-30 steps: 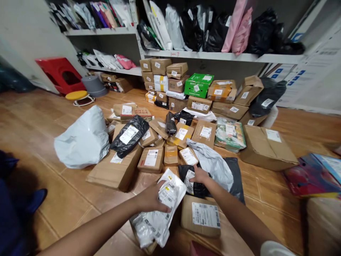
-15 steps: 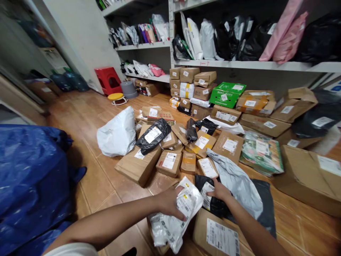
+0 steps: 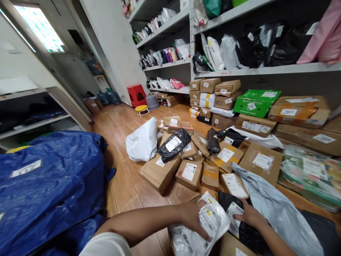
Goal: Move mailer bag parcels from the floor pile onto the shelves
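Note:
My left hand is closed on a crinkled white plastic mailer with printed labels, its thumb and fingers spread over the near side. My right hand grips a black plastic parcel by its top, fingers beside the white label. The two packages lie side by side, low over the floor. Under them shows part of a cardboard box. A grey plastic mailer stretches out to the right of my right hand. Just beyond both hands stands a small labelled carton.
More cartons and a black bag are heaped ahead, with a white bag at their left. A blue tarp sack bulks at left. Shelves of parcels line the back, near a red stool and a green box.
The view has swung left and up, so the scene sits further right and more of the blue sack and doorway shows. Both hands stay on the same two parcels.

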A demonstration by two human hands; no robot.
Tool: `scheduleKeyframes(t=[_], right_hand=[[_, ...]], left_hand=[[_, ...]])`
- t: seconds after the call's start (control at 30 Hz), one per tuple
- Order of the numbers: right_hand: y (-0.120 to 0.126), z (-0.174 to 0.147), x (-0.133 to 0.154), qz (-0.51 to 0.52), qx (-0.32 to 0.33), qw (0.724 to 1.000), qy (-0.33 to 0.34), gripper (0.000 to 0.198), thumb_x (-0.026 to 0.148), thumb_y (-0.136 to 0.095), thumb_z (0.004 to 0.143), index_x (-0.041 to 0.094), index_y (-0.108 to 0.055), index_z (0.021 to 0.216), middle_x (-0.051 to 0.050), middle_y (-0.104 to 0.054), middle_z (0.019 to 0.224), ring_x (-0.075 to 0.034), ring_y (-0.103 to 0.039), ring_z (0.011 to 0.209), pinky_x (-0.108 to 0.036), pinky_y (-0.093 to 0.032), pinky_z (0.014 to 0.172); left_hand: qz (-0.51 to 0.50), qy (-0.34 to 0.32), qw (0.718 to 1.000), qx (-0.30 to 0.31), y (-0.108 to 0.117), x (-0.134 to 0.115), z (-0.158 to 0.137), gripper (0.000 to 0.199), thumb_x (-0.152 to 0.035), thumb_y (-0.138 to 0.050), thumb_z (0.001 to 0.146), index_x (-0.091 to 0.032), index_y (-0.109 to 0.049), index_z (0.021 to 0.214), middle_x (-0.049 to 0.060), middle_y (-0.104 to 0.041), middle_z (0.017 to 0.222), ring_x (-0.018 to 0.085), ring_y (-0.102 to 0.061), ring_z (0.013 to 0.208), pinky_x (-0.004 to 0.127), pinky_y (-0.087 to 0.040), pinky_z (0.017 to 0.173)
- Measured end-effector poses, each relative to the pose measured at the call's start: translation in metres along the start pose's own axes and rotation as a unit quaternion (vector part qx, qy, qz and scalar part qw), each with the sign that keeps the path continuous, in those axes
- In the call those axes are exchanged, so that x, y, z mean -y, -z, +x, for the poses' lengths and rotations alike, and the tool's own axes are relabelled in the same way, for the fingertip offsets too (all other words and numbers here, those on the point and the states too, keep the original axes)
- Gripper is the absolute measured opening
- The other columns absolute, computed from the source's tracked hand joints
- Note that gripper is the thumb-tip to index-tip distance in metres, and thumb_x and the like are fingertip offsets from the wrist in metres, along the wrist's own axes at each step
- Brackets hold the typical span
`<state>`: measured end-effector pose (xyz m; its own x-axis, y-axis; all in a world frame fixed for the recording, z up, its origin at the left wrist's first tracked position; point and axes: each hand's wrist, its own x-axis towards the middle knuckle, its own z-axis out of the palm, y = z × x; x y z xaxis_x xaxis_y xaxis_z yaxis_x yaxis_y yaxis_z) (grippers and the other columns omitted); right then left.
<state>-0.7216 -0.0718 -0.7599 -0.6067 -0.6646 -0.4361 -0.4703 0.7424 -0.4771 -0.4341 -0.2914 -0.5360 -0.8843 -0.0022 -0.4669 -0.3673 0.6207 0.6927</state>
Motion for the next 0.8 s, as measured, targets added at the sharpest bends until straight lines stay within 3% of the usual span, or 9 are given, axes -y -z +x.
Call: scheduleKeyframes(t=[0.13,0.27,0.57,0.67,0.8], right_hand=[[-0.006,0.005,-0.007,0.010,-0.011,1.000,-0.005,0.091,0.047,-0.071,0.057,0.023,-0.040,0.139,-0.019,-0.071,0.118,-0.038,-0.064,0.118,-0.047,-0.047,0.101],[-0.003,0.006,-0.004,-0.008,0.007,1.000,0.004,0.097,0.046,-0.070,0.061,0.012,-0.031,0.144,-0.024,-0.068,0.121,-0.037,-0.063,0.121,-0.044,-0.047,0.101],[0.029,-0.026,0.045,-0.063,0.022,0.997,-0.046,0.097,0.041,-0.079,0.065,0.010,-0.034,0.145,-0.024,-0.063,0.131,-0.035,-0.059,0.126,-0.041,-0.047,0.099],[0.038,-0.029,0.057,-0.087,0.042,0.993,-0.070,0.098,0.042,-0.081,0.065,0.012,-0.034,0.146,-0.022,-0.064,0.128,-0.036,-0.061,0.122,-0.043,-0.048,0.096],[0.064,-0.036,0.070,-0.116,0.035,0.990,-0.074,0.098,0.042,-0.085,0.061,0.009,-0.042,0.143,-0.027,-0.060,0.131,-0.043,-0.060,0.118,-0.051,-0.048,0.094]], left_hand=[[0.002,0.015,1.000,0.003,0.000,-0.001,-0.001,0.123,-0.059,-0.091,0.036,-0.024,-0.043,0.143,0.014,-0.060,0.137,0.041,-0.057,0.125,0.050,-0.046,0.106],[-0.005,0.017,1.000,0.004,0.003,-0.007,-0.003,0.122,-0.056,-0.092,0.037,-0.023,-0.043,0.144,0.014,-0.059,0.139,0.040,-0.056,0.126,0.049,-0.045,0.108],[-0.096,-0.002,0.995,0.011,0.006,-0.015,-0.006,0.107,-0.042,-0.094,0.041,-0.025,-0.050,0.137,0.010,-0.064,0.132,0.035,-0.060,0.119,0.047,-0.046,0.106],[-0.167,-0.024,0.984,0.062,0.013,-0.025,0.002,0.107,-0.036,-0.096,0.040,-0.025,-0.050,0.136,0.008,-0.065,0.131,0.034,-0.059,0.120,0.046,-0.046,0.107],[-0.295,-0.086,0.933,0.185,0.039,-0.057,0.014,0.103,-0.026,-0.097,0.040,-0.027,-0.052,0.133,0.003,-0.065,0.128,0.030,-0.057,0.122,0.043,-0.046,0.106]])
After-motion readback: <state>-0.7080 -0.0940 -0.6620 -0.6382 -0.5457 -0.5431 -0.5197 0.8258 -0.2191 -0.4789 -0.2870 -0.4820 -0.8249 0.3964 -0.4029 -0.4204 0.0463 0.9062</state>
